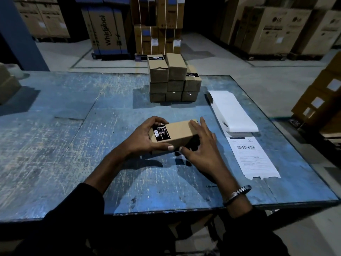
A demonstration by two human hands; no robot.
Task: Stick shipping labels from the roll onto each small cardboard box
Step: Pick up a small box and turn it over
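Scratched blue paint covers the worktable, which stands in a dim warehouse of stacked cartons. Near its middle, just in front of the person, a small cardboard box lies on its side with its long axis running left to right, the right end angled slightly away. A black product label sits on the upper face toward the left end; its print is too small to read.

The left hand grips the box's left end, fingers curled over the far edge and thumb along the near side. The right hand rests against the right end with fingers spread and nearly straight, so that end and the near face below it are hidden or in deep shadow. A bracelet circles the right wrist.

To the right, near the table's edge, a printed shipping label lies flat with its barcode toward the far end and a torn near edge. Just beyond it a white label strip stretches away; the roll itself is hard to make out.

Farther back stands a stack of boxes, three tiers high, some tops bearing black labels. At the left edge of the frame another brown carton is cut off. Large cartons fill the floor behind, one printed Whirlpool.
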